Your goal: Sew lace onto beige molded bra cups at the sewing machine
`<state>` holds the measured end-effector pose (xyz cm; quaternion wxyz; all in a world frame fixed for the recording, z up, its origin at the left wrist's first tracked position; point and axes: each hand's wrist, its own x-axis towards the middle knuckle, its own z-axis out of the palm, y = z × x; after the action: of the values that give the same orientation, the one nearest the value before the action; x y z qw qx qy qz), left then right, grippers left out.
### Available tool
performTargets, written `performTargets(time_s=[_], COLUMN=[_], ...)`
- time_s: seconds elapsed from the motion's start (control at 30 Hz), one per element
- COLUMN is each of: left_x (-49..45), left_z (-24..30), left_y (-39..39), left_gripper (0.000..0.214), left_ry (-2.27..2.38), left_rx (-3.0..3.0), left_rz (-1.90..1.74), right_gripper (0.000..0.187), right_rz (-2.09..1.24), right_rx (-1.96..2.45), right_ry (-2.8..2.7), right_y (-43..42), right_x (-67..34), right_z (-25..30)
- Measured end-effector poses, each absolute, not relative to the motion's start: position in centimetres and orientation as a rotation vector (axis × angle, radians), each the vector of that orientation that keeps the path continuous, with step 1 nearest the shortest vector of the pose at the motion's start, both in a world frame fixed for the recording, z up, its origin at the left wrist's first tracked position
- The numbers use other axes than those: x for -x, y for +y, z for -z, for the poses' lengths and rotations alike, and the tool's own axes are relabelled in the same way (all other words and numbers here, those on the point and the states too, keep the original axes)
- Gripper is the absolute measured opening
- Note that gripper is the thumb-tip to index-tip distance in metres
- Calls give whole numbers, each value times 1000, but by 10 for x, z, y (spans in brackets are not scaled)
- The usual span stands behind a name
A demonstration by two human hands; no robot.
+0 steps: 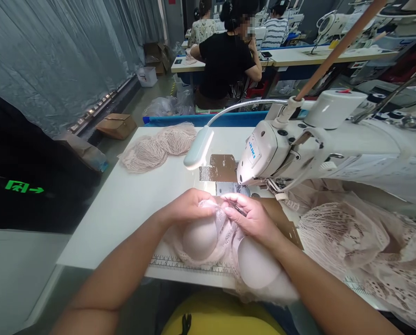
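Observation:
A pale pink lace bra (pixel 200 238) with two moulded cups lies at the front edge of the sewing table, its right cup hanging partly over the edge. My left hand (pixel 190 204) is closed, pinching the lace between the cups at the top. Close beside it, my right hand (pixel 251 216) has its fingers closed around small dark metal thread snips (pixel 238 208), with the fingertips at the same lace. The snips' tips are hard to make out. Just beyond both hands is the needle area of a white sewing machine (pixel 263 149).
More pink lace pieces (pixel 347 232) are heaped at the right, and another lace bra (pixel 159 146) lies at the back left. A lamp (pixel 199 148) on a bendy neck hangs over the table. A printed ruler (pixel 194 270) runs along the front edge. Co-workers sit ahead.

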<state>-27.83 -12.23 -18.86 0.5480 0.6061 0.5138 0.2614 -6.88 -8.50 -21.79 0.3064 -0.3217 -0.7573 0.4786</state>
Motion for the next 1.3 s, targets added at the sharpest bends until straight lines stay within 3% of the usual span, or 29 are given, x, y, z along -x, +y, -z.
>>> performTargets(time_s=[0.13,0.7,1.3], left_x=[280,268,272], left_z=[192,195,205], left_y=[-122,-122,-116], left_gripper=[25,28,35], left_ry=[1161,1123,1125], left_rx=[-1307,-1251,-1327], left_rz=[-673,-715,-599], right_gripper=[41,17,18], right_rz=[-1324,-1455,-1472], right_rx=[902,831,953], right_ry=[-1988,-2017,-2009], right_y=[-80,-83,-81], right_x=[61,69,73], right_z=[218,210,213])
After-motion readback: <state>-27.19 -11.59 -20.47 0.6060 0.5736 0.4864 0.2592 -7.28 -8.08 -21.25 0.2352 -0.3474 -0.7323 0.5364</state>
